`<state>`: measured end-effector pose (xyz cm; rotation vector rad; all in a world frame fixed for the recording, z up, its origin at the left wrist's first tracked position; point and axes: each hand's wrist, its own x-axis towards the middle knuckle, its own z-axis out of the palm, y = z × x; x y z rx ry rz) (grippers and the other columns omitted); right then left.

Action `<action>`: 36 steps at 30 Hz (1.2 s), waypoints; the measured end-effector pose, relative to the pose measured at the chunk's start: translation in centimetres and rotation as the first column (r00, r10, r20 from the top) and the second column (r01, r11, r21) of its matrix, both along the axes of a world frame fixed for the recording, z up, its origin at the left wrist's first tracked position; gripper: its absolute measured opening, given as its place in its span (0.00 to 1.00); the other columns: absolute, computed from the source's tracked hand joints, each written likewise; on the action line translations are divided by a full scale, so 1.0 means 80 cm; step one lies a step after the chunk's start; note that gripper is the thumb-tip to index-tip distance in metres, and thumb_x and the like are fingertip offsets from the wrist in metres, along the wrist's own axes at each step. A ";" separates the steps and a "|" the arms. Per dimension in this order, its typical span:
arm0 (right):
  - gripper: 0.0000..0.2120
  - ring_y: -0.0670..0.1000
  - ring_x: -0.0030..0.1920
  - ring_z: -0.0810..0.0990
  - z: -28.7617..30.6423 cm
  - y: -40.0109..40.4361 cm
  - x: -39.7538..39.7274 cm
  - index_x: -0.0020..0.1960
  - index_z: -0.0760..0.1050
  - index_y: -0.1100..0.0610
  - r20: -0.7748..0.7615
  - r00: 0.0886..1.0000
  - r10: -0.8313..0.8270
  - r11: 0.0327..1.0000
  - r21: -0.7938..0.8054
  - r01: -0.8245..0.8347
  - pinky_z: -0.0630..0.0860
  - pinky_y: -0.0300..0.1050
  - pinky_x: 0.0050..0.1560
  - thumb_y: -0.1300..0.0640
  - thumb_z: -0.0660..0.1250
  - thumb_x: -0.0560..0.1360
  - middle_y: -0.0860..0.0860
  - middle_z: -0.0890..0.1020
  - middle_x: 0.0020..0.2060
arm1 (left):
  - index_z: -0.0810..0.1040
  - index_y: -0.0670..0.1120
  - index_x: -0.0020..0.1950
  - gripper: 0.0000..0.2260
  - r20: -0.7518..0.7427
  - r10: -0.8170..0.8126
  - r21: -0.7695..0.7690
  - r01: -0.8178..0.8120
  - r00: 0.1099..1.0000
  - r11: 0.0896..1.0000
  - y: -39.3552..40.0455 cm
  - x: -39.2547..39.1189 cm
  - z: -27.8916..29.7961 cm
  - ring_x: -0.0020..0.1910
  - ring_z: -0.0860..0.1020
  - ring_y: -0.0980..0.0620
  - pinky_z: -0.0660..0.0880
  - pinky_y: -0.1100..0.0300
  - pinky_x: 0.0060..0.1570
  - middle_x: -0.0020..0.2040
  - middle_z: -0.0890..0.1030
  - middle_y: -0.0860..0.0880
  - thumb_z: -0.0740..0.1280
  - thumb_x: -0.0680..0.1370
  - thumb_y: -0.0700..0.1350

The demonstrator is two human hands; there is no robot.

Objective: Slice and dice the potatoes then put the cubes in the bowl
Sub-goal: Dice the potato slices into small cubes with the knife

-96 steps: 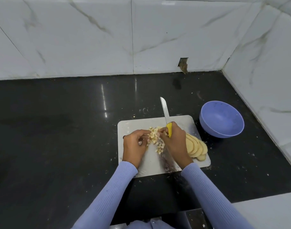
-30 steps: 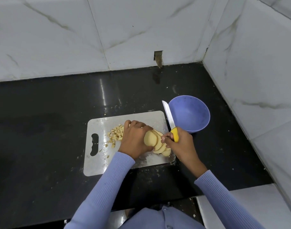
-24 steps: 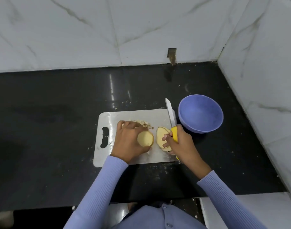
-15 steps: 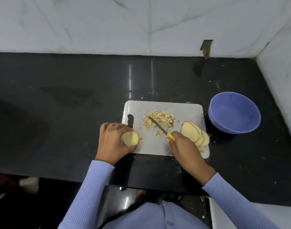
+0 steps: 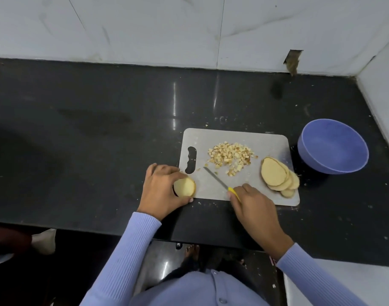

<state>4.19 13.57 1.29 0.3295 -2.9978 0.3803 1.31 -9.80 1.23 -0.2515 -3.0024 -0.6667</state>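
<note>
A grey cutting board (image 5: 266, 140) lies on the black counter. A pile of small potato cubes (image 5: 231, 154) sits in its middle. Several overlapping potato slices (image 5: 277, 176) lie at its right end. My left hand (image 5: 161, 191) grips a potato piece (image 5: 184, 187), cut face up, at the board's front left corner. My right hand (image 5: 253, 202) holds the yellow-handled knife (image 5: 215, 178); its blade points up-left toward the cubes. An empty purple bowl (image 5: 332, 146) stands right of the board.
White marble walls close the back and right side of the black counter (image 5: 89, 129). The counter's front edge runs just below my hands. Potato crumbs are scattered around the board.
My left hand took a potato piece from the slices and carried it to the board's left corner. My right hand turned the knife so the blade points up-left. The camera view shifted left.
</note>
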 end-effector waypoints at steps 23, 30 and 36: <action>0.12 0.50 0.32 0.69 0.004 -0.027 0.008 0.52 0.66 0.56 0.366 0.929 -0.051 0.987 -0.122 0.102 0.60 0.45 0.31 0.50 0.50 0.83 0.47 0.71 0.33 | 0.83 0.47 0.55 0.13 0.045 -0.224 0.102 0.219 0.974 0.970 0.045 0.004 -0.050 0.66 0.72 0.38 0.60 0.45 0.69 0.65 0.73 0.36 0.74 0.71 0.46; 0.13 0.52 0.36 0.71 0.009 -0.040 0.011 0.54 0.65 0.57 0.450 0.888 -0.098 0.994 0.007 0.106 0.64 0.46 0.36 0.49 0.47 0.83 0.49 0.72 0.36 | 0.82 0.49 0.58 0.12 0.094 -0.190 0.132 0.177 0.977 0.975 0.050 0.004 -0.059 0.70 0.67 0.38 0.64 0.42 0.69 0.68 0.71 0.37 0.69 0.76 0.49; 0.14 0.57 0.46 0.79 0.013 -0.055 0.007 0.55 0.65 0.58 0.508 0.850 -0.143 0.988 0.121 0.093 0.66 0.46 0.39 0.51 0.46 0.84 0.56 0.79 0.47 | 0.82 0.40 0.55 0.12 -0.002 -0.211 0.213 0.207 0.977 0.955 0.054 0.005 -0.057 0.65 0.73 0.44 0.53 0.63 0.70 0.62 0.76 0.38 0.72 0.73 0.42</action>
